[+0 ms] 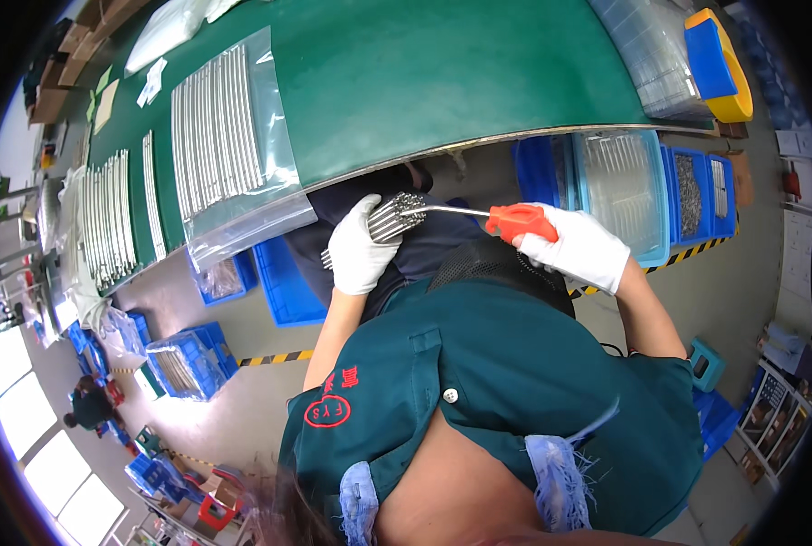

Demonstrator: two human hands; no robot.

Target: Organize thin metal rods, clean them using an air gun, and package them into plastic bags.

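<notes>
My left hand (362, 249), in a white glove, is closed round a bundle of thin metal rods (393, 218) held above my lap. Their near ends fan toward the right in a tight cluster. In my white-gloved right hand (580, 247) is a red air blow gun (520, 221), gripped by its body. Its long bent metal nozzle (451, 210) points left, and the tip reaches the rod ends; whether it touches them I cannot tell. On the green table (442, 73), more metal rods (216, 127) lie side by side on a clear plastic bag (287, 173).
Further rods (107, 218) lie at the table's left end. Blue bins (688, 196) and a light-blue bin (662, 187) with bagged parts stand below the right table edge. A blue crate (289, 282) is beside my left arm. A yellow-and-blue tape roll (722, 65) sits far right.
</notes>
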